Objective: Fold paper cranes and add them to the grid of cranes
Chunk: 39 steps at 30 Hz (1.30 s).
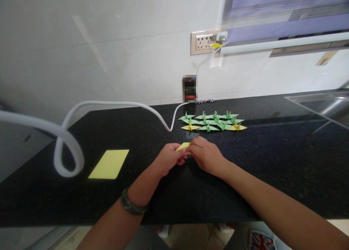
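Note:
A small folded piece of yellow paper (183,146) is pinched between both my hands, just above the black countertop. My left hand (169,159) grips its left side with the thumb on top. Closed over its right end is my right hand (205,152), a ring on one finger; its fingers hide part of the paper. Just behind my hands stand several folded paper cranes in rows, most of them green (208,128), with a yellow crane (190,126) at the front left and another yellow crane (236,127) at the front right.
Yellow square sheets (109,164) lie on the countertop (152,202) at left. A thick white cable (122,103) loops over the left side. A pixelated upright object (189,89) leans against the wall below a socket panel (204,43). A metal sink (327,103) is at far right.

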### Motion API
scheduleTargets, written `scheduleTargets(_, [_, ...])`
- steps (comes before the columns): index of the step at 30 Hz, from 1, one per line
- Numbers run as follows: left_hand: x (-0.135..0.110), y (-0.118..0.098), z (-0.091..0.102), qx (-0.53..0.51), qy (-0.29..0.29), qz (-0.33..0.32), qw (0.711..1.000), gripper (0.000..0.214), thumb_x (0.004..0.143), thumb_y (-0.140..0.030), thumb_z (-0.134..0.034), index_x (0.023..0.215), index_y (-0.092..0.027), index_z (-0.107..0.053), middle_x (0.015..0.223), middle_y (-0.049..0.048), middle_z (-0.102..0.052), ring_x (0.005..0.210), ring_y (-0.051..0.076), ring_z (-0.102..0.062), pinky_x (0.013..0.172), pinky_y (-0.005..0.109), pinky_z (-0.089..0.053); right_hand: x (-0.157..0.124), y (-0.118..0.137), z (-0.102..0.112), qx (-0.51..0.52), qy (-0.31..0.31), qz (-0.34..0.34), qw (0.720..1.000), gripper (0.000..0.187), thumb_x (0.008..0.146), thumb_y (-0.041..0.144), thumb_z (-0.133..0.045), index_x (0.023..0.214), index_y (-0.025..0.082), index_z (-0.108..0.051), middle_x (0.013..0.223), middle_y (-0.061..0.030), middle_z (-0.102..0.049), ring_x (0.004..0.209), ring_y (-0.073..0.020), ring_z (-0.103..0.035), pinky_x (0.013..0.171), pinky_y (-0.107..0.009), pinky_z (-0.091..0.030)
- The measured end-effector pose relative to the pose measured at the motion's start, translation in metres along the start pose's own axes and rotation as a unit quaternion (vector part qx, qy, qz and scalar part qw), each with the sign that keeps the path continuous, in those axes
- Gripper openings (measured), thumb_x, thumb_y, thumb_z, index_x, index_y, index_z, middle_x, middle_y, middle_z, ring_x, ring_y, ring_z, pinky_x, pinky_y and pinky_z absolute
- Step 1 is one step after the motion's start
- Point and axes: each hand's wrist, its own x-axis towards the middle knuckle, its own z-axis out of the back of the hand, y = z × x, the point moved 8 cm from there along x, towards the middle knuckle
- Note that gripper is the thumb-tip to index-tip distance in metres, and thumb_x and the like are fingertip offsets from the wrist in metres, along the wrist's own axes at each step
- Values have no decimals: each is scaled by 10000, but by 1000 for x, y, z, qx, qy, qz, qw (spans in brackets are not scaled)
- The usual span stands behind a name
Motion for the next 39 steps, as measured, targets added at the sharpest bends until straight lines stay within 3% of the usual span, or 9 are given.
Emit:
scheduleTargets(5, [1, 1, -4, 44, 6, 3, 999, 246, 699, -359, -526, 684, -114, -551, 568, 7, -539, 460, 62, -479, 438, 173, -371, 0, -2, -4, 0, 29, -18, 999, 152, 822, 189, -406, 813, 162, -555, 800, -61, -502, 789, -165, -417, 678, -261, -360])
scheduleTargets(10, [0, 3, -6, 34, 27, 22, 999, 266, 695, -372, -530, 646, -111, -541, 529, 1, -529, 426, 57, -464, 422, 171, -357, 0, -4, -1, 21, 19, -5, 1000, 170, 830, 243, -410, 802, 163, -558, 783, -59, -508, 788, -166, -417, 702, -277, -354])
scheduleTargets(18, [-1, 3, -11, -19, 58, 14, 998, 334, 695, -443, -519, 693, -111, -554, 562, 10, -540, 444, 60, -471, 448, 188, -379, 0, -19, 7, 121, -25, -55, 991, 109, 770, 270, -512, 769, 167, -548, 795, -51, -509, 805, -171, -427, 698, -290, -365])
scheduleTargets(25, [-3, -4, -8, -17, 43, -20, 999, 254, 644, -341, -616, 696, -98, -565, 587, 15, -552, 468, 60, -486, 462, 184, -390, -2, -28, 7, 224, -91, -83, 967, 47, 742, 219, -536, 727, 181, -559, 794, -37, -503, 793, -163, -454, 711, -308, -381])
scheduleTargets(27, [-2, -4, -4, -34, 22, -24, 999, 238, 653, -324, -611, 691, -95, -562, 595, 18, -557, 471, 60, -492, 466, 185, -389, -5, -36, 8, 265, -138, -131, 945, 95, 740, 245, -536, 811, 184, -546, 840, -47, -502, 796, -164, -463, 678, -299, -399])
scheduleTargets(29, [-1, -6, -1, -53, 4, -34, 998, 230, 662, -319, -603, 702, -96, -561, 603, 16, -557, 478, 61, -495, 476, 189, -394, -11, -48, 6, 318, -186, -210, 906, 318, 692, 298, -587, 972, 186, -485, 907, -59, -497, 769, -160, -476, 609, -278, -415])
scheduleTargets(31, [-1, -9, 1, -64, -7, -48, 997, 231, 668, -324, -595, 709, -99, -562, 603, 14, -556, 482, 63, -496, 481, 194, -397, -15, -55, -4, 394, -189, -272, 857, 518, 628, 344, -641, 1066, 179, -418, 898, -54, -506, 693, -142, -488, 543, -256, -414])
scheduleTargets(35, [-4, -12, -1, -52, -11, -52, 997, 251, 656, -347, -598, 673, -99, -563, 584, 20, -566, 479, 74, -499, 471, 199, -394, -9, -43, -28, 552, -67, -269, 786, 304, 668, 384, -586, 853, 150, -531, 692, -8, -535, 552, -102, -468, 468, -221, -376])
scheduleTargets(39, [-5, -15, 0, -14, -41, -60, 997, 272, 634, -372, -607, 666, -104, -571, 574, 21, -576, 474, 82, -504, 462, 200, -397, -12, -43, -29, 586, -85, -288, 753, 240, 656, 375, -599, 694, 144, -544, 607, 10, -524, 479, -73, -415, 425, -200, -333])
